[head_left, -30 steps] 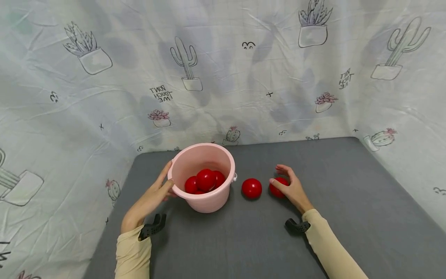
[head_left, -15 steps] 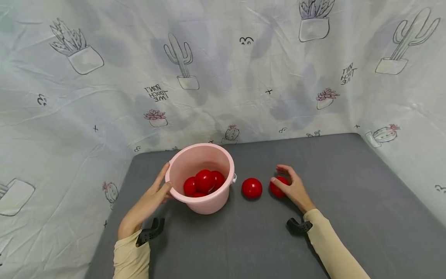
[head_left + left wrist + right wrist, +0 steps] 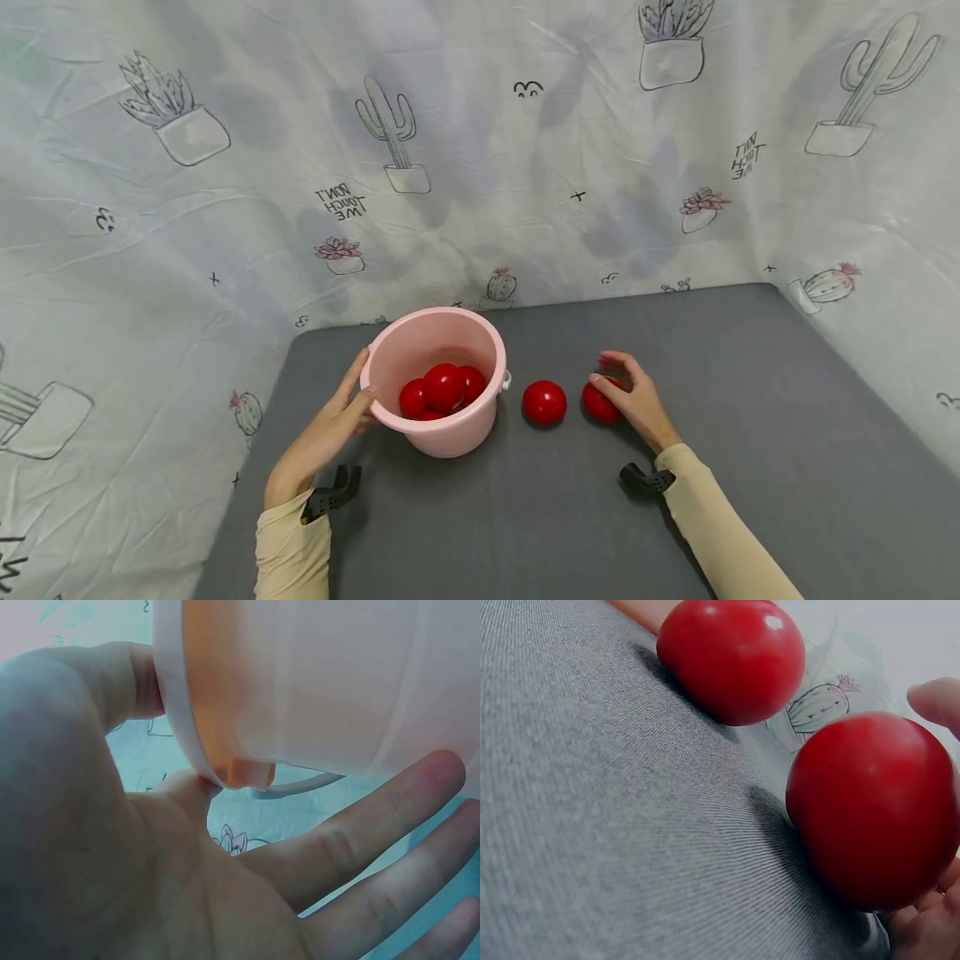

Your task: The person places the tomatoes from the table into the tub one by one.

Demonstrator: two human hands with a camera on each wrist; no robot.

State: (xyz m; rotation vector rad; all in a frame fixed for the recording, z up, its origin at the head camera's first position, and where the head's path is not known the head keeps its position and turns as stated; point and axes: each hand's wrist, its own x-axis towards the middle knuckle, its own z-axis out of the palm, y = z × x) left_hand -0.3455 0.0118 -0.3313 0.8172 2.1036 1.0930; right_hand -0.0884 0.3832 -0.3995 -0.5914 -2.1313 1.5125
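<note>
A pink bucket (image 3: 450, 433) stands at the middle left with several red tomatoes (image 3: 444, 387) inside. My left hand (image 3: 318, 437) holds its left side, thumb on the rim and fingers along the outer wall. In the left wrist view, the left hand (image 3: 172, 855) spans the pale rim, its lower fingers spread beside the wall. My right hand (image 3: 637, 404) curls around the farther right tomato (image 3: 597, 403), which rests on the table. In the right wrist view this tomato (image 3: 874, 814) sits between fingers at the right edge. Another tomato (image 3: 544, 403) lies between bucket and right hand.
The dark grey table (image 3: 510, 533) runs back to a pale curtain (image 3: 480, 167) printed with cacti and potted plants. More of that curtain flanks the table on both sides. A white handle knob (image 3: 506, 380) juts from the bucket's right side.
The head view has shifted slightly. My right thumb sits a little higher over the tomato than before. The bucket, the left hand's hold and the tomatoes look the same.
</note>
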